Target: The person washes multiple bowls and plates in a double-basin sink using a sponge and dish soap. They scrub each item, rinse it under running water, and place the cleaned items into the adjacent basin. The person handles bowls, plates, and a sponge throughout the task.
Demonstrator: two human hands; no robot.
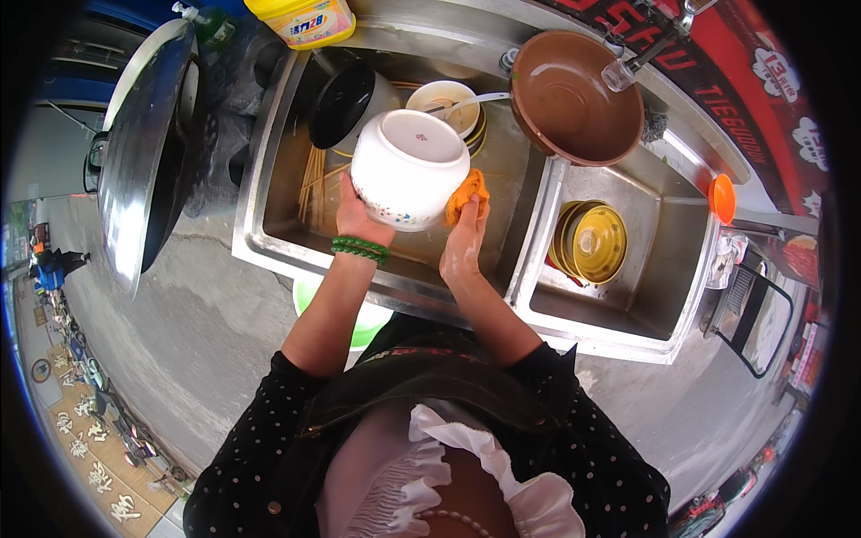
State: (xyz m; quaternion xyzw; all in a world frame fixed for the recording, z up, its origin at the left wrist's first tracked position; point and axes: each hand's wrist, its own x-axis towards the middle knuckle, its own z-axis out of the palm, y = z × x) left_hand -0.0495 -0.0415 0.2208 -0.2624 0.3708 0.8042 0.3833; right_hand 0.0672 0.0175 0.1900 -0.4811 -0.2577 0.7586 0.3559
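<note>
A white ceramic pot [410,175] with small printed flowers near its rim is held bottom-up over the left basin [501,208] of a steel sink. My left hand [362,216] grips its left side near the rim. An orange cloth [468,194] is pressed against the pot's right side by my right hand [465,235]. Behind the pot, a dark-lined pot [346,107] lies tilted in the basin. A stained white bowl [444,101] rests on stacked bowls there, with a white-handled ladle [481,99] across it. Several wooden chopsticks [312,185] lie along the basin's left side.
A brown plastic basin [577,97] sits over the divider's far end, below a faucet [619,74]. Stacked yellow bowls [599,243] stand in the right basin. A large metal lid [151,155] is at left. A yellow detergent jug [303,23] stands behind the sink, and a green tub [366,323] below it.
</note>
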